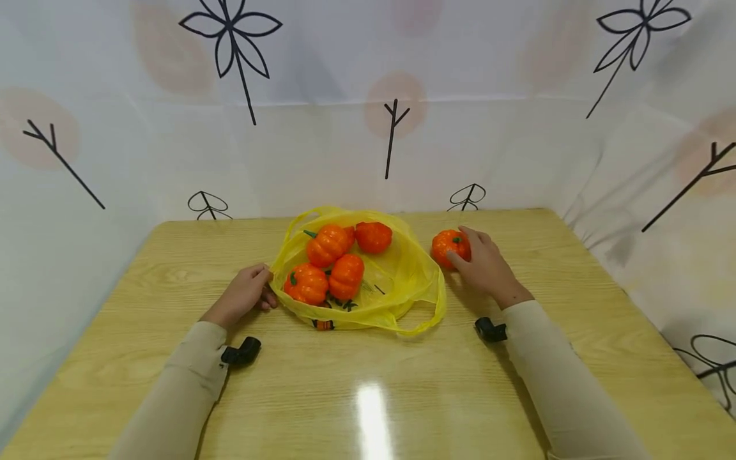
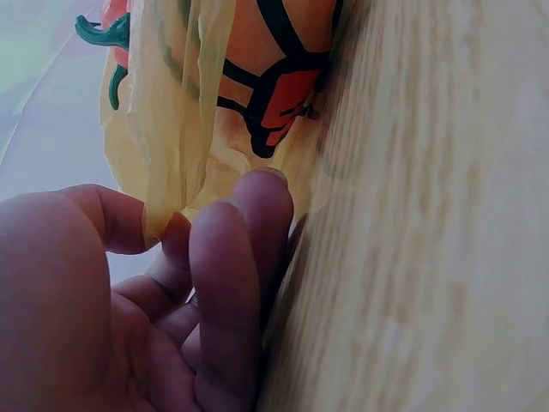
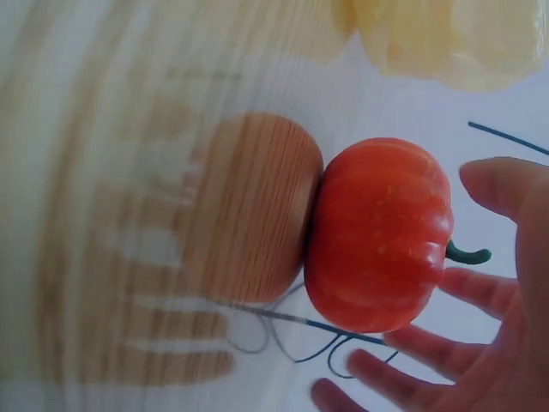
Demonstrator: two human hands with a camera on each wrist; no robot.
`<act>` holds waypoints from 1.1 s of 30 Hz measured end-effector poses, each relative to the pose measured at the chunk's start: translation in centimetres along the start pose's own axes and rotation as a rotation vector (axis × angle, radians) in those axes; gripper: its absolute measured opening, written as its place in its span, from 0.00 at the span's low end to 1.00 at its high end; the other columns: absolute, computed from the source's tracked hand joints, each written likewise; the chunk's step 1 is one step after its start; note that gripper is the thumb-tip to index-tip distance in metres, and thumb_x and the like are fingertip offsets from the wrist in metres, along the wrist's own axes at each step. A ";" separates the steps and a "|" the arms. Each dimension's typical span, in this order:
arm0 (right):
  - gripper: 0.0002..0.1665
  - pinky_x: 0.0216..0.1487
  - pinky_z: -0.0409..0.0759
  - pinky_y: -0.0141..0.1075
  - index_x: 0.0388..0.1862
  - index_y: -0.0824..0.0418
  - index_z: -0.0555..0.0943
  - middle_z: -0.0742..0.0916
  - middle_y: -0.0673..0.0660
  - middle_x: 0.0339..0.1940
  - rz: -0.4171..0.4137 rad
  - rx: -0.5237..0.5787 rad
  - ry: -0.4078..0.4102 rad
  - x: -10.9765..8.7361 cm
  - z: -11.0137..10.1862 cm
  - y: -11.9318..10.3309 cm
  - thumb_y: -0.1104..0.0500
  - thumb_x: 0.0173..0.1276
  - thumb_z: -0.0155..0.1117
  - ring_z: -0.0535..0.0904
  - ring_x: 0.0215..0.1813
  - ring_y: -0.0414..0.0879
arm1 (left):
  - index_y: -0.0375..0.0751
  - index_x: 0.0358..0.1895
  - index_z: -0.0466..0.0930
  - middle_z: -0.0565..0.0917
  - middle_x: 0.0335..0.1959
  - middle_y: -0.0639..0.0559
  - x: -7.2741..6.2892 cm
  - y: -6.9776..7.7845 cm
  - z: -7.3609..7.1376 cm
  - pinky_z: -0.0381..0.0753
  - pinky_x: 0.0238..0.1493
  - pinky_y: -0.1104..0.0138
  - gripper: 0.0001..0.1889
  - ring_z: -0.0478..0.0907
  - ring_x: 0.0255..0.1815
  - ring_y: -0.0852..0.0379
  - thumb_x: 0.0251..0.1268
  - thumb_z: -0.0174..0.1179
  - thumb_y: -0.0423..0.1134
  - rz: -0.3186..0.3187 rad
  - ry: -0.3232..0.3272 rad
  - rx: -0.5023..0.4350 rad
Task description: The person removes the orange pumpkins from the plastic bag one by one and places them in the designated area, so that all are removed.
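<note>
A yellow plastic bag point(image 1: 402, 291) lies spread on the table with its mouth facing up. Several small orange toy pumpkins point(image 1: 326, 245) are inside it. At the bag's left edge my left hand point(image 1: 246, 292) pinches the thin plastic between thumb and index finger, clearest in the left wrist view. One more orange pumpkin point(image 3: 379, 236) with a green stem sits on the table to the right of the bag. My right hand point(image 1: 489, 265) is over that pumpkin's right side, thumb and fingers spread around it. In the right wrist view the thumb stands apart from its skin, fingertips close by.
The wooden table point(image 1: 299, 396) has a bright light reflection near its front. A white cloth backdrop point(image 1: 322, 153) with black plant drawings rises behind and beside it. Small black devices sit at the left cuff point(image 1: 241, 352) and the right cuff point(image 1: 490, 329).
</note>
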State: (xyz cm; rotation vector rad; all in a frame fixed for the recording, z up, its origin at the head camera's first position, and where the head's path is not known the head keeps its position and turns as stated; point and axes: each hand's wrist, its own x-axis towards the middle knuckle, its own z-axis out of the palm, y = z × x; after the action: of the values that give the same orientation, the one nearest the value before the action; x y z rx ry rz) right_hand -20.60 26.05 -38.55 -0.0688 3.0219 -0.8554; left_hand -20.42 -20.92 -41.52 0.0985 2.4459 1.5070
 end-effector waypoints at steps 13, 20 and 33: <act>0.23 0.67 0.68 0.64 0.65 0.65 0.74 0.72 0.67 0.69 -0.254 0.135 0.389 -0.9 0.5 -3.2 0.58 0.75 0.58 0.63 0.72 0.66 | 0.39 0.35 0.67 0.83 0.27 0.43 -0.1 0.2 0.1 0.84 0.31 0.64 0.16 0.82 0.28 0.51 0.81 0.38 0.43 0.014 -0.003 -0.014; 0.20 0.68 0.70 0.60 0.61 0.65 0.78 0.74 0.65 0.67 -0.408 0.177 0.473 -1.8 0.9 -5.6 0.61 0.73 0.60 0.66 0.70 0.63 | 0.38 0.36 0.68 0.84 0.27 0.43 -0.3 0.0 0.1 0.84 0.32 0.64 0.15 0.83 0.28 0.52 0.81 0.38 0.42 0.013 0.007 -0.008; 0.20 0.65 0.75 0.55 0.62 0.63 0.78 0.75 0.63 0.66 -0.507 0.203 0.429 -2.5 1.9 -9.0 0.59 0.73 0.61 0.69 0.70 0.59 | 0.36 0.39 0.71 0.84 0.26 0.44 -0.5 0.5 0.1 0.84 0.30 0.64 0.15 0.82 0.27 0.53 0.79 0.40 0.43 0.009 0.004 0.013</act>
State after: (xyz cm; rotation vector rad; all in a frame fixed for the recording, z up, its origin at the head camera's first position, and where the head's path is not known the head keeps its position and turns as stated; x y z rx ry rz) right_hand -17.70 17.54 -35.49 -0.7735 3.3331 -1.3623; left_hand -19.99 -20.67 -41.01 0.1095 2.4614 1.4970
